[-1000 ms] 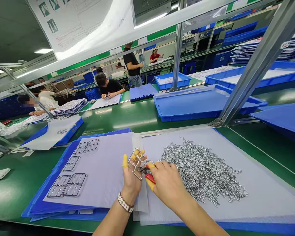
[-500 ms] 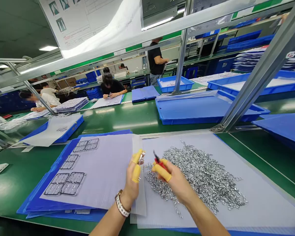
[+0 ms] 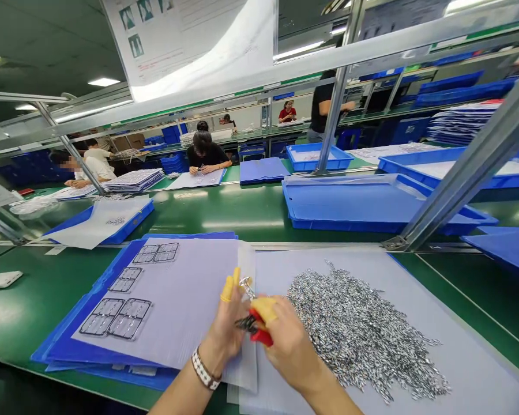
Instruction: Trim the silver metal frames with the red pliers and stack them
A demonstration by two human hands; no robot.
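My left hand (image 3: 228, 317), with yellow finger covers and a wristband, has its fingers up around a small shiny metallic piece (image 3: 247, 286). My right hand (image 3: 285, 340), also in yellow finger covers, is closed on red-handled cutters (image 3: 259, 329). Their dark jaws point left, at my left palm. Both hands meet above the seam between two pale sheets. On the right sheet (image 3: 450, 323) lies a big heap of small silvery parts (image 3: 363, 323). Several dark rectangular frames (image 3: 130, 319) rest on the left sheet (image 3: 194, 288).
Blue sheets (image 3: 69, 334) stick out under the left pale sheet. Behind the work area are a large blue tray (image 3: 350, 202) and a smaller tray with paper (image 3: 134, 222). A metal post (image 3: 462, 167) slants at right. People sit across the green bench (image 3: 199, 216).
My hands have come together; the cutters have swung from pointing up to pointing left beside my left palm. The view has shifted, and a person in red now shows in the background.
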